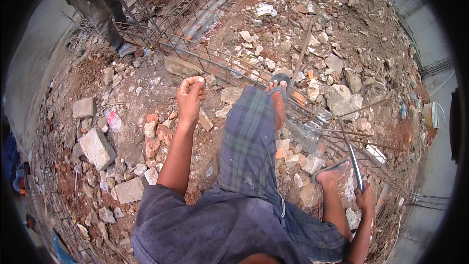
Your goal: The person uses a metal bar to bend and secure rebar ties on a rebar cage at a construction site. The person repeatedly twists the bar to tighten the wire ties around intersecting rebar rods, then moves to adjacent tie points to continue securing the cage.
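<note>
My left hand [190, 93] is raised over the rubble, thumb pressed to the curled fingers. Anything pinched there is too small to make out. At lower right, my right hand [364, 198] is closed around the near end of a long, narrow metal tool [355, 164]. Its shaft is shiny with a bluish edge, and its dark far end points away from me; its exact kind does not show. Beyond that tool, thin steel rods [349, 132] lie across the stones. Past my left hand runs a long rebar cage [215, 61].
Broken stones and bricks cover the ground, with pale blocks [97, 149] at left. My sandalled feet [279, 84] stand on uneven rubble. Another person's legs [100, 12] are at the upper left beside upright rebar. A white bucket [431, 115] stands at far right.
</note>
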